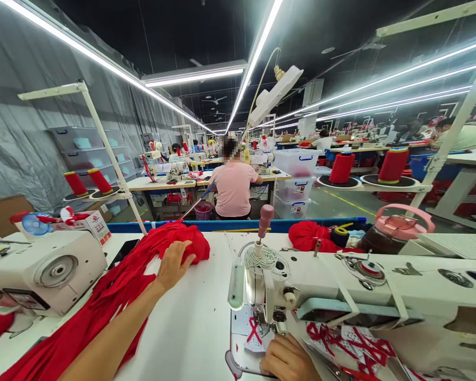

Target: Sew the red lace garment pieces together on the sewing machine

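Observation:
My left hand (pixel 173 264) reaches out over the white table (pixel 198 317) and closes its fingers on a long heap of red fabric strips (pixel 115 296), at the heap's far end. My right hand (pixel 287 360) rests low at the needle plate of the white sewing machine (pixel 341 296), fingers curled, next to a white piece marked with a red cross (pixel 254 332). What those fingers hold is hidden. The needle area lies just above that hand.
A second white machine (pixel 43 270) stands at the left. Behind my machine lie a red fabric bundle (pixel 309 236) and a pink-lidded jar (pixel 396 227). Red thread cones (pixel 392 165) stand on racks. A person in a pink shirt (pixel 233 188) sits ahead at another table.

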A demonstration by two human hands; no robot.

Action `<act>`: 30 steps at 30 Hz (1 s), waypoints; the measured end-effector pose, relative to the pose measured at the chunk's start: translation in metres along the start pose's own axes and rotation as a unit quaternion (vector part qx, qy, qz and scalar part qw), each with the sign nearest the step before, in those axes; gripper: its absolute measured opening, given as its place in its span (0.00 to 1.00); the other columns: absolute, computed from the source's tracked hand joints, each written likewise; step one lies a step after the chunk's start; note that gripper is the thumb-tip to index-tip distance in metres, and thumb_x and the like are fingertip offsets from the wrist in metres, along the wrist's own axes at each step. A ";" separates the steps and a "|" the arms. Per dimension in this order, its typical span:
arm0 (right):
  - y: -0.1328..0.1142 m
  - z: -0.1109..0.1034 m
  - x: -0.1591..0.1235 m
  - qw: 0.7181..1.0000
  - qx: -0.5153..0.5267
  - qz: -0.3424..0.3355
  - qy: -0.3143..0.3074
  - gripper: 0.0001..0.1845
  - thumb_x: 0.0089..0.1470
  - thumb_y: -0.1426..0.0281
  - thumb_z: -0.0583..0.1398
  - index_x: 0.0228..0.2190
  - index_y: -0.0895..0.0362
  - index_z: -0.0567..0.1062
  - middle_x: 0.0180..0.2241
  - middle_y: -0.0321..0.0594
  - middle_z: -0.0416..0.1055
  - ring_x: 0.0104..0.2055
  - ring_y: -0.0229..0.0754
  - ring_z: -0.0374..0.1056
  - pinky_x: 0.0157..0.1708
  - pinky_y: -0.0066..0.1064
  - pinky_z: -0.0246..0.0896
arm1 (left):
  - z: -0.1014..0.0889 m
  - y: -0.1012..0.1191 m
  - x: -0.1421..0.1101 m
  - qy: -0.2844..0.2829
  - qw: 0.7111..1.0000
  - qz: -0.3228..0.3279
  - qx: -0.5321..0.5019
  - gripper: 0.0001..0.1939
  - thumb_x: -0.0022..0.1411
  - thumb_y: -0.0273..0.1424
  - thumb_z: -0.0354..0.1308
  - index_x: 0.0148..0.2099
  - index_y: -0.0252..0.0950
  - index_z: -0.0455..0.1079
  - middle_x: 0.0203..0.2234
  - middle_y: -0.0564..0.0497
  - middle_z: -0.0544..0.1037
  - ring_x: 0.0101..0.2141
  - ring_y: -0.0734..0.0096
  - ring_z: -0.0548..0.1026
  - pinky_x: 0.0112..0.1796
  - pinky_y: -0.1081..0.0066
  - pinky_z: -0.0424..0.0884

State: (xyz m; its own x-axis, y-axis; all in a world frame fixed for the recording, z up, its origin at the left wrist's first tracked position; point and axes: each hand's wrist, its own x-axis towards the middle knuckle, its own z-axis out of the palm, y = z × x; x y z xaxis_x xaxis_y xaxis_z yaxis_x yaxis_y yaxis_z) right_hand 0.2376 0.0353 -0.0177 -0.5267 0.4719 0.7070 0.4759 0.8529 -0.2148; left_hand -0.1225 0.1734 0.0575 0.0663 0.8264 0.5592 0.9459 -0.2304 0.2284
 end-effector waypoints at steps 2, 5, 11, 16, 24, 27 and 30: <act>-0.002 0.001 0.000 1.000 0.015 0.020 0.010 0.14 0.45 0.85 0.52 0.27 0.53 0.67 0.25 0.34 0.64 0.27 0.40 0.61 0.31 0.32 0.50 | 0.001 0.008 -0.009 -0.028 0.998 0.061 -0.022 0.15 0.68 0.37 0.61 0.53 0.35 0.72 0.51 0.45 0.75 0.51 0.57 0.74 0.53 0.50 0.71; -0.006 0.002 -0.001 0.998 0.031 0.047 0.025 0.17 0.37 0.86 0.51 0.27 0.54 0.67 0.24 0.33 0.63 0.28 0.39 0.61 0.32 0.31 0.49 | -0.001 0.014 0.000 -0.025 0.995 0.086 -0.050 0.11 0.68 0.36 0.61 0.48 0.36 0.74 0.52 0.45 0.75 0.55 0.56 0.71 0.57 0.47 0.65; -0.007 0.003 -0.001 0.997 0.034 0.066 0.030 0.18 0.34 0.87 0.51 0.26 0.54 0.67 0.24 0.33 0.64 0.28 0.39 0.60 0.32 0.31 0.50 | -0.036 0.016 0.067 0.043 0.990 0.019 -0.132 0.15 0.69 0.37 0.60 0.53 0.35 0.71 0.55 0.44 0.72 0.53 0.56 0.72 0.53 0.50 0.70; -0.008 0.002 -0.002 0.998 0.028 0.057 0.020 0.18 0.38 0.87 0.52 0.26 0.53 0.69 0.24 0.33 0.65 0.28 0.40 0.61 0.32 0.31 0.51 | -0.076 0.022 0.089 -0.016 0.974 -0.005 -0.225 0.15 0.71 0.40 0.58 0.51 0.34 0.71 0.42 0.48 0.77 0.38 0.67 0.77 0.39 0.63 0.77; -0.008 0.001 0.002 0.998 0.021 0.049 0.019 0.18 0.39 0.88 0.52 0.26 0.53 0.68 0.24 0.32 0.64 0.27 0.39 0.61 0.31 0.31 0.50 | -0.071 0.034 0.050 -0.116 0.958 -0.001 -0.262 0.13 0.70 0.39 0.58 0.45 0.33 0.72 0.37 0.51 0.77 0.34 0.70 0.77 0.36 0.66 0.76; -0.009 0.000 0.002 0.999 0.020 0.046 0.019 0.18 0.38 0.88 0.51 0.26 0.53 0.67 0.24 0.32 0.64 0.28 0.39 0.61 0.31 0.31 0.50 | -0.072 0.036 0.040 -0.116 0.964 0.013 -0.237 0.14 0.70 0.40 0.58 0.44 0.33 0.72 0.37 0.50 0.76 0.36 0.68 0.76 0.38 0.63 0.75; -0.011 -0.001 0.002 0.999 0.010 0.045 0.010 0.19 0.36 0.88 0.51 0.26 0.53 0.67 0.24 0.32 0.64 0.28 0.40 0.61 0.31 0.31 0.50 | -0.077 0.039 0.031 -0.105 0.971 0.019 -0.215 0.15 0.70 0.42 0.57 0.44 0.34 0.71 0.37 0.50 0.76 0.35 0.68 0.75 0.39 0.63 0.73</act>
State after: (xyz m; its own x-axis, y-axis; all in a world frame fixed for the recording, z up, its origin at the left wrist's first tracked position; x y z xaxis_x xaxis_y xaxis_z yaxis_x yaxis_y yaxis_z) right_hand 0.2327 0.0268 -0.0131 -0.4686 0.5429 0.6969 0.5068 0.8114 -0.2913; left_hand -0.1079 0.1510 0.1450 0.2040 0.8890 0.4100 0.7247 -0.4187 0.5473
